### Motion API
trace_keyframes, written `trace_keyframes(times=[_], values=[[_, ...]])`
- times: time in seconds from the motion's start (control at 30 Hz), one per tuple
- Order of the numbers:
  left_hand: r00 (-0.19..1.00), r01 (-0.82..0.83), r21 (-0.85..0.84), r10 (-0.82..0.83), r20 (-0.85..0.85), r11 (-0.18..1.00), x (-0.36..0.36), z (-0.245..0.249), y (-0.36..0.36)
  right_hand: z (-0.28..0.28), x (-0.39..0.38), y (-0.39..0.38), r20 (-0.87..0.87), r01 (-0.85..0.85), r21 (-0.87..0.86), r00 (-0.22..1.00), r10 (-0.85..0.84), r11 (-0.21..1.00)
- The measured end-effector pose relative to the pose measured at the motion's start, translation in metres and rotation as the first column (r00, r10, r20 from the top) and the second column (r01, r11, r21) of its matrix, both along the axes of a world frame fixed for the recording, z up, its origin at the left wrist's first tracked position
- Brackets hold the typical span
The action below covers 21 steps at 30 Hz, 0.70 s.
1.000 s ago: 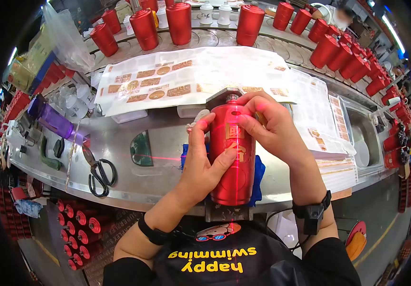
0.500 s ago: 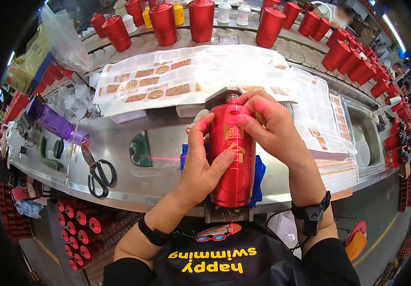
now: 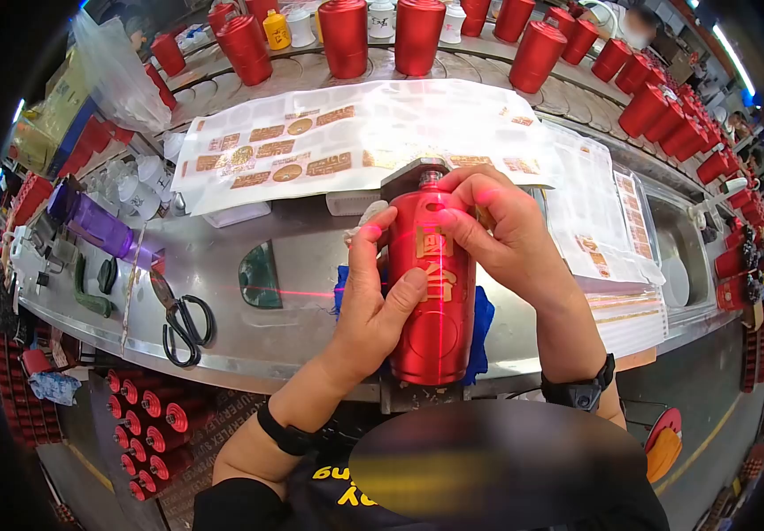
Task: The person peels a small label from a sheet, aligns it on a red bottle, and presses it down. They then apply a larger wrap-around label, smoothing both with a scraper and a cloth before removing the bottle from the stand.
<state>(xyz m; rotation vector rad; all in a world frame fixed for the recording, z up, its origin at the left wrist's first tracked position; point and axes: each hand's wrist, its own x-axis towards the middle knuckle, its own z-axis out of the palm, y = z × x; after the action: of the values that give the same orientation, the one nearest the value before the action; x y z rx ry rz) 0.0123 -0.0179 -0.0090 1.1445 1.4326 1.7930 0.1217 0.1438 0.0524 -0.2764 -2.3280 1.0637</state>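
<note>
**Far red bottles (image 3: 420, 37) have slid right, and the left hand's (image 3: 369, 314) thumb has shifted slightly leftward**

A dark, blurred oval (image 3: 497, 460) now covers most of the apron (image 3: 338, 487) and hides nearly all its yellow lettering; what the oval is cannot be made out. Just beyond it, at the bench edge, lies the red bottle (image 3: 442, 292) being worked on, neck pointing away from the person, backed by a metal holder (image 3: 397, 184) that is mostly hidden underneath. Blue cloth (image 3: 483, 332) shows only in scraps at either side.

The left hand lies along the bottle's left side, index finger stretched up toward the shoulder, thumb tip on the front by the lower gold character. Its remaining fingers are out of sight, so whether they close around the bottle cannot be told. Something whitish (image 3: 366, 223) peeks out behind the index finger, too little of it to name.

The right hand (image 3: 510, 226) comes in from the right at the shoulder, wrist bent, thumb and forefinger curled inward over the upper front. Whether they pinch anything cannot be seen. Pink light washes over the fingertips, and glare whitens the middle of the printed sheet (image 3: 302, 150).
</note>
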Motion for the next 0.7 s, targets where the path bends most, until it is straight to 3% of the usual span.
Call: trace_keyframes(times=[0.13,0.23,0.33,0.53,0.63,0.7], values=[[0.992,0.033,0.010,-0.034,0.123,0.999,0.004,0.010,-0.001,0.001,0.000,0.000,0.016,0.002,0.006,1.000,-0.002,1.000],[0.997,0.014,0.045,-0.017,0.081,0.999,0.002,0.005,0.000,0.000,0.000,0.001,0.022,-0.001,-0.009,1.000,0.002,1.000],[0.997,-0.026,0.005,0.026,-0.073,1.000,-0.001,-0.001,0.001,0.000,0.000,0.001,0.021,-0.003,-0.003,1.000,0.003,1.000],[0.998,-0.022,0.004,0.022,-0.056,1.000,-0.001,0.000,0.001,0.000,0.000,0.000,0.018,0.001,-0.001,1.000,-0.001,1.000],[0.991,0.021,0.057,-0.028,0.127,0.998,0.004,0.010,0.000,-0.001,-0.001,0.000,0.013,0.002,0.000,1.000,-0.002,1.000],[0.990,0.046,0.073,-0.055,0.127,0.996,-0.002,0.003,0.001,-0.001,0.000,0.000,0.013,0.005,-0.001,1.000,-0.005,1.000]])
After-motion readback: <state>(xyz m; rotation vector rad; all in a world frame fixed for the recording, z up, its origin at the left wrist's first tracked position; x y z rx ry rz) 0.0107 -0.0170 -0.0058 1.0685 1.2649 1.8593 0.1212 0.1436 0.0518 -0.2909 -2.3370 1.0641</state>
